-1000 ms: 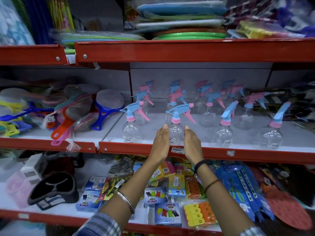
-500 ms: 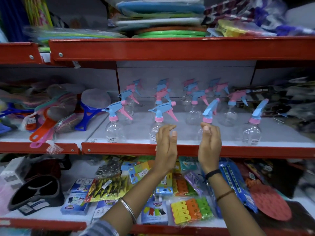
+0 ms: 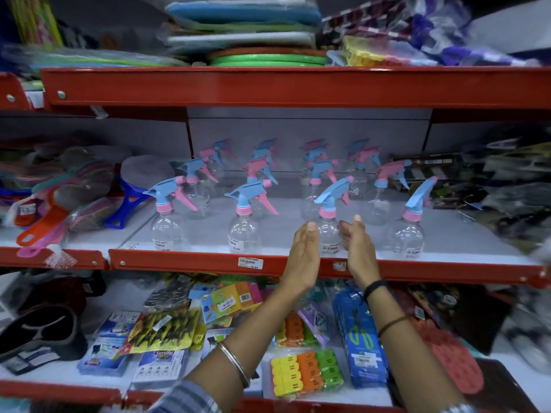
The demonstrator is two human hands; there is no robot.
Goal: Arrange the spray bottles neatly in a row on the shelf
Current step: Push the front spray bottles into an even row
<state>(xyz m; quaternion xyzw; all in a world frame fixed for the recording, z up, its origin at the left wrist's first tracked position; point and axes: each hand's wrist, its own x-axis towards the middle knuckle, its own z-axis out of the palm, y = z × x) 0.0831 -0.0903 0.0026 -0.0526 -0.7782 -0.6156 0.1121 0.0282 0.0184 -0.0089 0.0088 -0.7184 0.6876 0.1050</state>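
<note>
Several clear spray bottles with blue and pink trigger heads stand in rows on the white middle shelf. The front row holds a left bottle, a second bottle, a third bottle and a right bottle. My left hand and my right hand flank the third bottle, palms facing each other, fingers straight. Neither hand clearly touches it. More bottles stand behind in two further rows.
The shelf's red front lip carries a price tag. Coloured brushes and scrubbers fill the neighbouring shelf at left. Dark packaged goods crowd the right end. Packets of clips lie on the lower shelf, under my forearms.
Both hands have left the second front bottle and shifted right; they now sit on either side of the third front bottle. The view has also panned right.
</note>
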